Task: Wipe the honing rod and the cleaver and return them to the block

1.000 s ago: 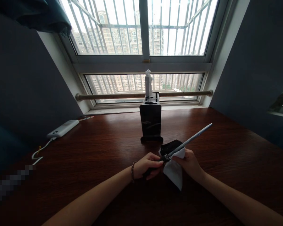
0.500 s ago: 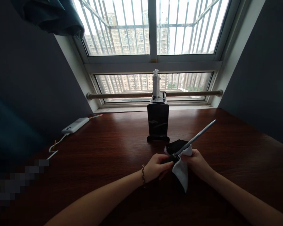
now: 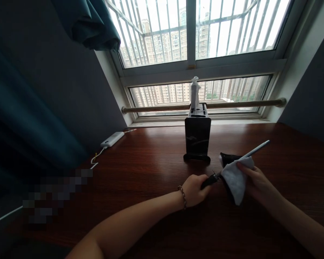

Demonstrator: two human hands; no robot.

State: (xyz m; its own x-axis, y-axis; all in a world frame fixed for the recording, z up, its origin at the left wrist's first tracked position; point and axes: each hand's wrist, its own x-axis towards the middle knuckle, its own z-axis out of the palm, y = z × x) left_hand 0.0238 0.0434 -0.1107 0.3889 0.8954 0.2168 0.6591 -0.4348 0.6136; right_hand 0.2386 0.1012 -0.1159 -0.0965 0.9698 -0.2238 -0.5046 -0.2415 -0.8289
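Note:
My left hand (image 3: 194,190) is closed around the black handle of a honing steel (image 3: 258,146), a long thin metal rod. The rod slants up to the right, and its tip sticks out past a cloth. That cloth (image 3: 235,180), white on one face and black on the other, is wrapped over the middle of the rod and hangs down below it. My right hand (image 3: 261,184) pinches the cloth against the rod, its thumb on top. Part of the rod is hidden under the fabric. Behind my hands stands a black knife block (image 3: 197,136) with a white, plastic-wrapped item upright in it.
A dark red wooden table (image 3: 151,158) lies under everything. At the left, a white power bank (image 3: 112,139) has a white cable (image 3: 96,158) plugged in. A window with a rail (image 3: 240,104) rises behind the table, and a teal curtain (image 3: 97,28) hangs upper left.
The view has turned left, so everything sits further right. My right hand has moved the cloth from near the handle out along the rod, its thumb now on top.

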